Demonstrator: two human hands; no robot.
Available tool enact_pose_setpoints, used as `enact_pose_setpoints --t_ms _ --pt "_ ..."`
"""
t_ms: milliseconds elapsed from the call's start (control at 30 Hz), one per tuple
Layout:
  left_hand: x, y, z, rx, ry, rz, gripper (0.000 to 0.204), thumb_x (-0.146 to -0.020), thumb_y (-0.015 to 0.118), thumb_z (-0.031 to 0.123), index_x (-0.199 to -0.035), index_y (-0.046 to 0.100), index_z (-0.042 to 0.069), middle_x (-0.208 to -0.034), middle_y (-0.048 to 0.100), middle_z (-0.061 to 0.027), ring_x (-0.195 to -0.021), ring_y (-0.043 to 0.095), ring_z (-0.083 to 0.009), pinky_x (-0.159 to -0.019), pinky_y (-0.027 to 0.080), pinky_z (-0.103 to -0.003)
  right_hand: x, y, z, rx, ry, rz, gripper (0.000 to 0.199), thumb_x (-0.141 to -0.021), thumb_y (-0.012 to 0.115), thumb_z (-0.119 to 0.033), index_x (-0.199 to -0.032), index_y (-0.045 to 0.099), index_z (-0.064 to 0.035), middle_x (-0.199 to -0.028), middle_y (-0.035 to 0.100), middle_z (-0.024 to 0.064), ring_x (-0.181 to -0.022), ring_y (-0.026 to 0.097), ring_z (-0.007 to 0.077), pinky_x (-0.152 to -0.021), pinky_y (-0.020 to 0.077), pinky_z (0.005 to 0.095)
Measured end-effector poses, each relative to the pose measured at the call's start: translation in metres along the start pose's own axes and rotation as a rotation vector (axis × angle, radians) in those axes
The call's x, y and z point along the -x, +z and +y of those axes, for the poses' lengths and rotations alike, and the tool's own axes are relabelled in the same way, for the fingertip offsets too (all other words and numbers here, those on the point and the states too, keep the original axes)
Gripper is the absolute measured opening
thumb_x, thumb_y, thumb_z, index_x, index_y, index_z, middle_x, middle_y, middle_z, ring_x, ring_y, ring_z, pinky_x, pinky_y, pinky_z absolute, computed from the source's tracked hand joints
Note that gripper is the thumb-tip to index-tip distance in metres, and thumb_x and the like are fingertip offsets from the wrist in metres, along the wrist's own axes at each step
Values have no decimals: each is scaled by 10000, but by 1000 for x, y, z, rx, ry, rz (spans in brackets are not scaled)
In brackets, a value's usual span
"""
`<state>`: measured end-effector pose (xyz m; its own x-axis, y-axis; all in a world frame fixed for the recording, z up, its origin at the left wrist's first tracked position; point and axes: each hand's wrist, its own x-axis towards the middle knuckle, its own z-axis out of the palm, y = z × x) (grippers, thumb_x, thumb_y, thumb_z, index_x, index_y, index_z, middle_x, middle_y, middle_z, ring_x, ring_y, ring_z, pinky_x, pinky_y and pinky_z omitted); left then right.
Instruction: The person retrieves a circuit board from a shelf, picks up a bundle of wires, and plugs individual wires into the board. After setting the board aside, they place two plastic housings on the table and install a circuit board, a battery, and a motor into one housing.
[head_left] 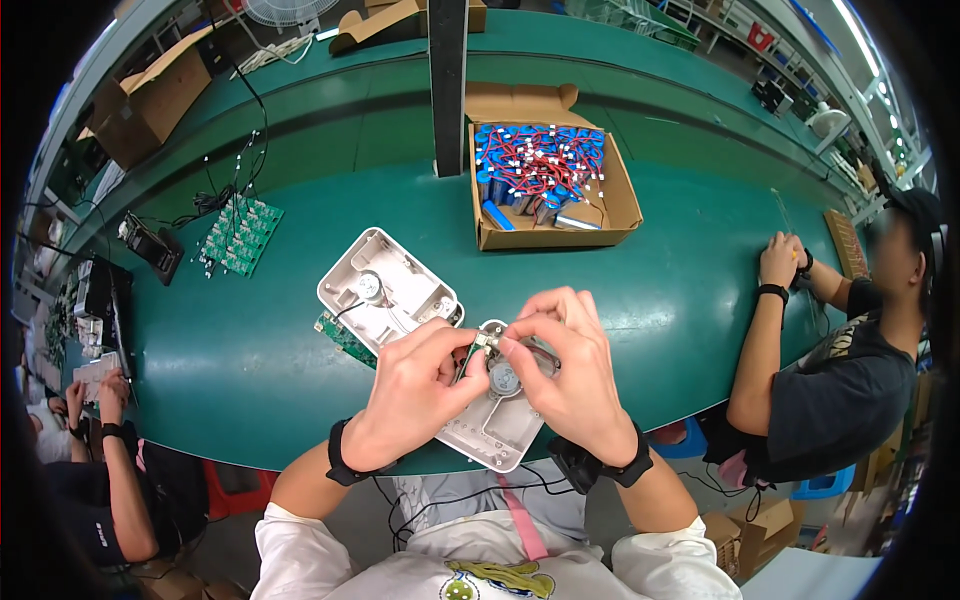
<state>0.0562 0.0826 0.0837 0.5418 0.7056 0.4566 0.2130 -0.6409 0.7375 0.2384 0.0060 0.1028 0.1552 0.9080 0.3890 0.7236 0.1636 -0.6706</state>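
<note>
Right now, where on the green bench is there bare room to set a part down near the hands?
Bare green bench lies left of the left hand, below the circuit board panel. Another bare stretch runs between the right hand, the battery box and the co-worker's forearm. Between the open white housing and both hands it is crowded.

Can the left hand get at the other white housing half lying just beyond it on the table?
Probably yes. The white housing half lies open on the green table, just beyond the left hand, with nothing between them. But both hands are busy on the nearer housing, so it would have to let go.
</note>
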Motion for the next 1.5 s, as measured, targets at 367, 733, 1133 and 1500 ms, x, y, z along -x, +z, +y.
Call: enact_pose_setpoints --t_ms 367,733,1133,1500 --pt "5 6 4 -33 70 26 245 -792 807 2 -1015 707 -18 -785 648 -70 -520 563 -140 -481 465 -294 7 9 -5 -39 -14 84 67 -838 740 4 -895 704 0 -1373 626 169 -1271 529 392 -1035 461 460" --pt "8 6 1 3 129 23 245 -799 785 -36 -1030 704 -32 -791 647 -79 -500 533 -134 -466 438 -285 7 15 -6 -94 0 102 75 -838 705 67 -880 676 11 -1245 673 155 -1296 560 408 -1007 491 466" --pt "6 8 -1 53 95 56 225 -806 771 -52 -1025 723 -39 -745 616 -51 -499 449 -84 -463 355 -264 8 17 -2 -119 20 90 57 -856 710 52 -883 679 13 -1207 680 143 -1299 562 400 -1002 500 467" --pt "4 10 0 -7 109 56 241 -808 764 -33 -1043 711 -29 -768 638 -93 -546 589 -192 -500 464 -326 5 7 -5 29 -51 24 85 -861 732 16 -922 676 0 -1257 646 137 -1304 544 406 -1052 459 486"
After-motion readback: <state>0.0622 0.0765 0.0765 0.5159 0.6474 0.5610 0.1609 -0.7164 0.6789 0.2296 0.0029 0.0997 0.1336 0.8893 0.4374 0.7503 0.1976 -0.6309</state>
